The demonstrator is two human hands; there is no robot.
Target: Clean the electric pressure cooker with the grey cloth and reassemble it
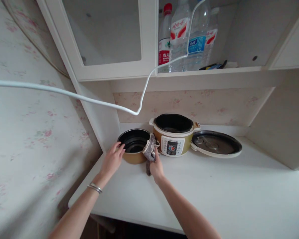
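Observation:
A gold inner pot [134, 146] with a black lining stands on the white counter [214, 192], just left of a gold electric cooker [173, 134] whose lid [216, 143] lies open to the right. My left hand [112, 159] rests against the pot's left side, fingers slightly curled on its wall. My right hand [155, 166] grips a grey cloth [149, 151] pressed against the pot's right rim, between pot and cooker. A bracelet is on my left wrist.
A white cable [89, 99] runs across from the left and loops up into the upper cabinet [149, 39], where several plastic bottles [186, 33] stand on the shelf. Floral wallpaper covers the left wall and backsplash.

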